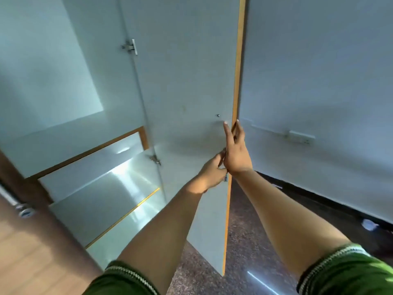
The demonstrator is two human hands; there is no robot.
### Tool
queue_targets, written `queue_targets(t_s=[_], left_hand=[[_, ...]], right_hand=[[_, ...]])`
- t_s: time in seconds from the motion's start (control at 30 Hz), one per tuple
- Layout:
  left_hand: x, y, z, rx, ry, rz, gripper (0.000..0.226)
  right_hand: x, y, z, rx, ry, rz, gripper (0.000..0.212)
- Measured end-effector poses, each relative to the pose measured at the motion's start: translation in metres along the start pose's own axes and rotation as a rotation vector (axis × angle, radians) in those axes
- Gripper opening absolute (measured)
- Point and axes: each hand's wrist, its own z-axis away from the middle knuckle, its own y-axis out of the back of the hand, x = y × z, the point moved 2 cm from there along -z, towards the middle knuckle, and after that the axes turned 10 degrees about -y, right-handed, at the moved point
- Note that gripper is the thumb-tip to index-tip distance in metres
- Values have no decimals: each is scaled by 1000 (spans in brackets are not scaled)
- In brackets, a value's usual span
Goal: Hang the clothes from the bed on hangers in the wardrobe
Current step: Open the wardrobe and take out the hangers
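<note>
Pale wardrobe door (187, 92), tan-edged, open, apparently between both hands.

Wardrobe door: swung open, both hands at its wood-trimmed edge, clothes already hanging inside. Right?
Not quite. The head view shows no clothes inside: the wardrobe interior shows only pale panels and shelves. The rest holds: the wardrobe door is swung open, with the right hand on its wood-trimmed edge and the left hand just below it.
</note>
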Motion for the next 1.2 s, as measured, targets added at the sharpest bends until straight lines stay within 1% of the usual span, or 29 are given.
queue_targets(t_s=[0.1,0.2,0.23,0.3,0.37,0.47,0.5,0.6,0.7,0.77,0.8,0.9,0.97,1.03,1.1,1.2], left_hand=[[1,-16,-36,-87,12,-197,79],[-3,-21,-63,-83,-50,-405,82],[-3,-18,-70,-70,-63,-449,81],[-7,-14,-85,-48,-49,-449,77],[-4,-8,-95,-84,-83,-457,65],[-3,-5,-101,-47,-126,-478,56],[0,-4,-96,-58,-87,-386,58],[-9,6,-84,49,-20,-322,72],[-18,26,-59,187,-17,-267,76],[-22,48,-34,324,-32,-226,73],[-25,61,-19,404,-43,-209,68],[-37,107,40,650,-62,-184,49],[-44,145,88,793,-20,-194,41],[-48,184,140,931,20,-241,25],[-48,223,191,1083,43,-343,10],[-47,274,261,1296,107,-433,9]], right_hand=[[18,18,-30,-109,-100,7,89],[23,37,-56,-242,-184,45,86],[24,41,-62,-276,-209,83,87],[23,42,-67,-309,-249,146,90],[21,34,-64,-274,-255,180,94],[21,20,-50,-159,-257,137,96],[20,18,-46,-134,-255,106,97],[19,16,-42,-100,-238,64,92],[10,1,-37,-2,-220,127,89],[-6,-17,-29,65,-223,180,90],[-19,-28,-24,58,-216,156,88],[-67,-71,-3,-36,-109,61,80],[-111,-99,13,-94,-14,10,76],[-161,-121,33,-148,61,-77,73],[-212,-141,51,-185,158,-183,67],[-283,-167,75,-288,313,-319,65]])
